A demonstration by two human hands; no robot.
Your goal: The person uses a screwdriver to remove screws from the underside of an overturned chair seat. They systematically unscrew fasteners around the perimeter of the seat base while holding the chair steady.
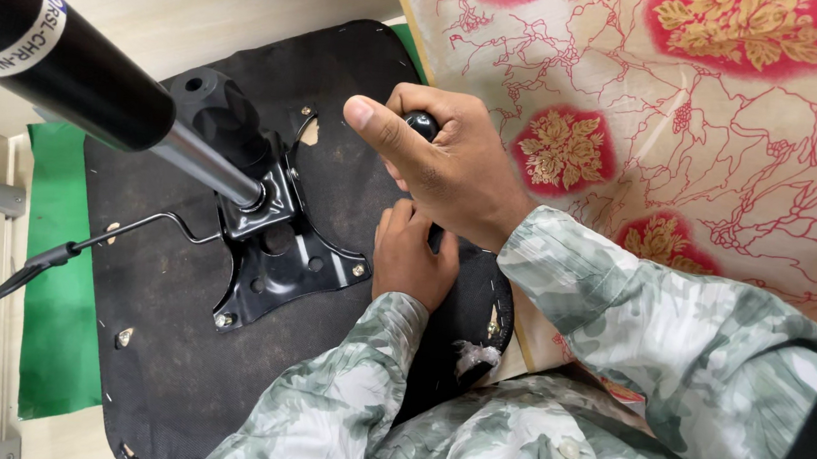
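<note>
Seat base (176, 338) upside down; gas cylinder (80, 77) blocks view, floral cloth (707, 136) adj.

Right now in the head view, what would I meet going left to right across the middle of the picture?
Thin black lever with a flat paddle end → black metal mounting plate bolted to the dark seat underside → left hand pressed flat on the seat → right hand, its grip closed on a black tool handle → cream cloth with red and gold flowers.

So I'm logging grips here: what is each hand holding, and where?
The right hand wraps the rounded black handle of a tool at its top end. The left hand rests lower; what it holds is hidden.
</note>
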